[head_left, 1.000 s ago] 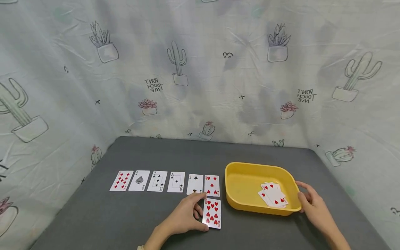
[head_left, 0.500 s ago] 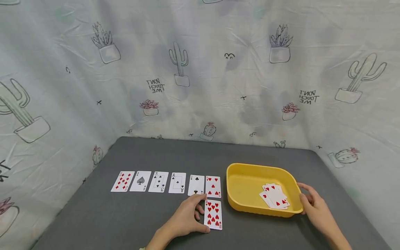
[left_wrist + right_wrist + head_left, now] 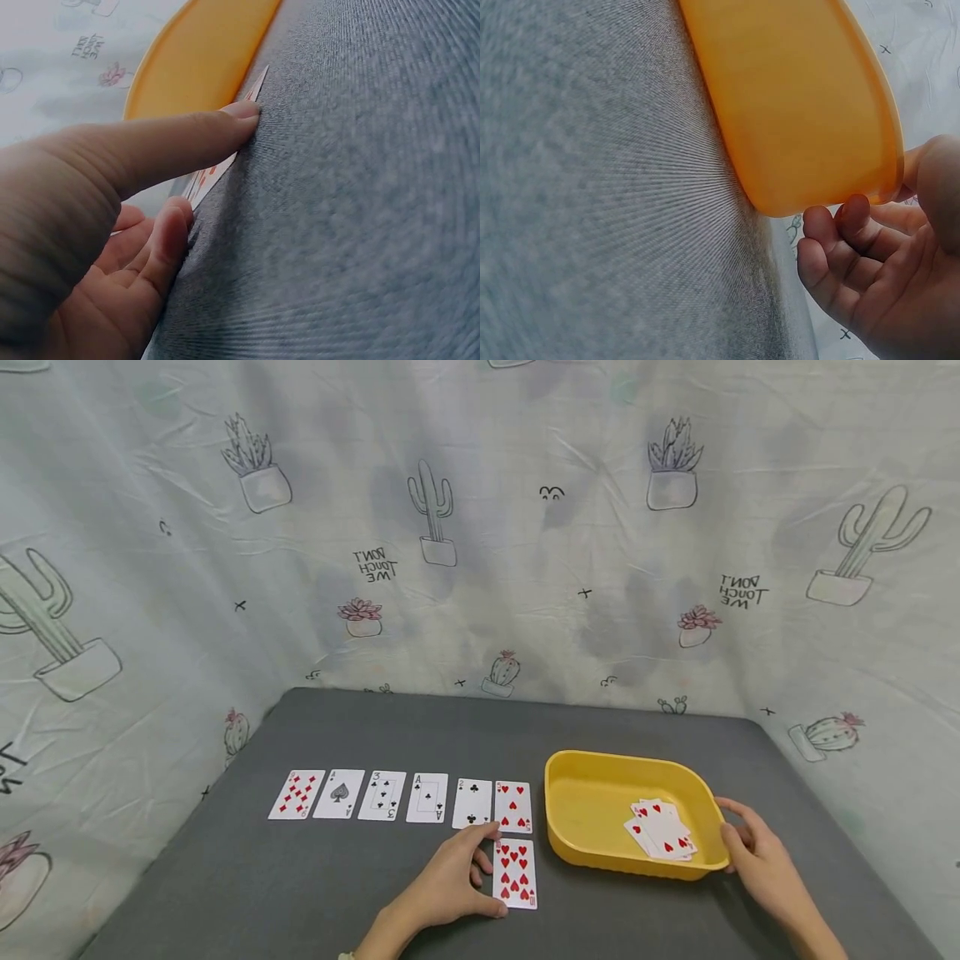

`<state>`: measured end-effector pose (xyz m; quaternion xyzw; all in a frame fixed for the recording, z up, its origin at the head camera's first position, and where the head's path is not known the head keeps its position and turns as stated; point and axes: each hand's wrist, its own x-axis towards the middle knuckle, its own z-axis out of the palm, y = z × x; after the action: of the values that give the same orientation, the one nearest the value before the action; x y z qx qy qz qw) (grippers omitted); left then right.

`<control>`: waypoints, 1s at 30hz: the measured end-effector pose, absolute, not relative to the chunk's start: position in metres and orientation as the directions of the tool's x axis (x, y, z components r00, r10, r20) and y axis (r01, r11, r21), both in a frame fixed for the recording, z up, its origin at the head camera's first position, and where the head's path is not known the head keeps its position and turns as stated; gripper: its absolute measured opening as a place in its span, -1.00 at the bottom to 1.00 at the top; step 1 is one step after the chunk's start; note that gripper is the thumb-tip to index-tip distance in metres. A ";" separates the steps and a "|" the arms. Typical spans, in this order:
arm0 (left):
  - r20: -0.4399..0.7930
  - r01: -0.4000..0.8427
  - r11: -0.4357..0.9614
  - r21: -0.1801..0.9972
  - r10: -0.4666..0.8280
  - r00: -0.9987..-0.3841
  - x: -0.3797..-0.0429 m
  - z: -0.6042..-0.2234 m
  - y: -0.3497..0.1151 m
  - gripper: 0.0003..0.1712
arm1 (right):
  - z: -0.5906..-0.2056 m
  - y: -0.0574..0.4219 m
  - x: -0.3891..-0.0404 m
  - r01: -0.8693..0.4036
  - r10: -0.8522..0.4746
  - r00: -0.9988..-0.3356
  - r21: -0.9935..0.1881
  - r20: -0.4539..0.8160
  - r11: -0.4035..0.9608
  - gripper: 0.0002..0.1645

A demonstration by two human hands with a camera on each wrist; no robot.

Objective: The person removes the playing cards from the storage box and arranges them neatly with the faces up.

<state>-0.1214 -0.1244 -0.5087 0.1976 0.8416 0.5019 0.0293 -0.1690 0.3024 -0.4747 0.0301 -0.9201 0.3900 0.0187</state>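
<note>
My left hand (image 3: pixel 453 877) holds the ten of hearts playing card (image 3: pixel 516 878) between thumb and index finger, at the near and far ends of its left side. Face up, the card lies just below the five of hearts (image 3: pixel 513 806) and the two of clubs (image 3: pixel 472 800). In the left wrist view the thumb (image 3: pixel 240 112) crosses the card's edge close over the dark cloth. My right hand (image 3: pixel 761 856) grips the right end of a yellow tray (image 3: pixel 592 860); in the right wrist view its curled fingers (image 3: pixel 832 247) touch the outer wall. Heart cards (image 3: pixel 662 835) lie overlapping inside the tray.
Leftward along the row lie the ace of clubs (image 3: pixel 427 797), three of clubs (image 3: pixel 382 796), ace of spades (image 3: pixel 339 793) and a diamonds card (image 3: pixel 297 794). A dark cloth covers the table (image 3: pixel 247 893). Behind it hangs a cactus-print curtain (image 3: pixel 480 527).
The head view has shifted slightly. The ten of hearts and the left hand have edged a touch to the right; the right hand keeps its hold on the tray.
</note>
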 end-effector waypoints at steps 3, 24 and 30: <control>0.146 0.302 0.427 0.852 0.360 -0.921 -0.121 -0.507 -0.124 0.09 | -0.472 0.301 -0.168 -0.069 -0.043 -0.998 -0.717 0.054 0.694 -0.41; 0.150 0.309 0.439 0.844 0.359 -0.921 -0.120 -0.507 -0.122 0.06 | -0.476 0.304 -0.170 -0.076 -0.037 -0.997 -0.696 0.070 0.714 -0.42; 0.160 0.317 0.438 0.841 0.359 -0.919 -0.120 -0.510 -0.123 0.05 | -0.477 0.302 -0.172 -0.076 -0.038 -0.997 -0.682 0.070 0.727 -0.42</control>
<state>-0.1198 -0.1232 -0.5100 0.1995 0.8476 0.4912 0.0212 -0.1721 0.3025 -0.4767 0.0308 -0.9290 0.3680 0.0256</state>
